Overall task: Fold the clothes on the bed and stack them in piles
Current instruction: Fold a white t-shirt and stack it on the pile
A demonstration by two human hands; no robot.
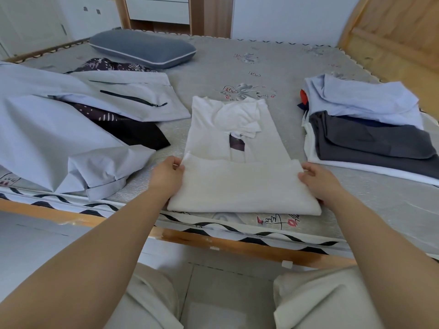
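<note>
A white T-shirt [237, 162] lies in the middle of the bed, its sleeves turned in and its lower part folded up over the body. My left hand [167, 175] pinches the left corner of that folded edge. My right hand [317, 180] grips the right corner of the same edge. On the right sits a pile of folded clothes [370, 131]: light blue on top, dark grey below, white at the bottom. On the left lies an unfolded light blue garment [54, 129] over a dark patterned one [128, 129].
A grey-blue pillow [142, 47] lies at the far side of the grey mattress [213, 70]. The wooden bed rail [213, 243] runs in front of my knees. A wooden headboard [392, 36] stands at the far right.
</note>
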